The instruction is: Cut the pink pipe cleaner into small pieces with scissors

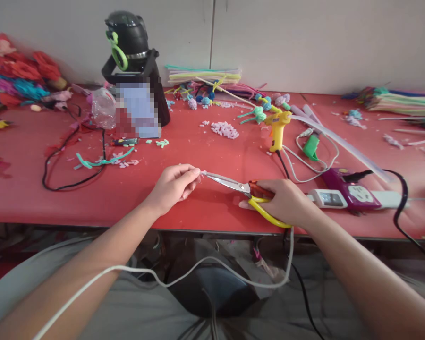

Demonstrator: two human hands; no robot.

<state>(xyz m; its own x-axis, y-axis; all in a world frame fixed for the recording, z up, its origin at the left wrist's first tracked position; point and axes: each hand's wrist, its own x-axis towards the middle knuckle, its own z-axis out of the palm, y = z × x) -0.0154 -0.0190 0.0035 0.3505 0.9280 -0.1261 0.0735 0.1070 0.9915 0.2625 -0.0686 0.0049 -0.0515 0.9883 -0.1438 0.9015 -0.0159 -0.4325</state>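
Note:
My right hand is wrapped round the handles of a pair of scissors with yellow and orange-red grips. The blades point left and look nearly closed. Their tips meet the fingertips of my left hand, where thumb and forefinger are pinched together. A tiny pale bit shows at that spot, too small to name. Beyond the hands lies a pile of short pale pink cut pieces. A teal fuzzy stem rests to the left among other small scraps.
A yellow glue gun with a long clear glue stick stands behind my right hand. Cables run around a purple power strip at right. A black bottle and a phone stand at back left. Pipe-cleaner bundles line the wall.

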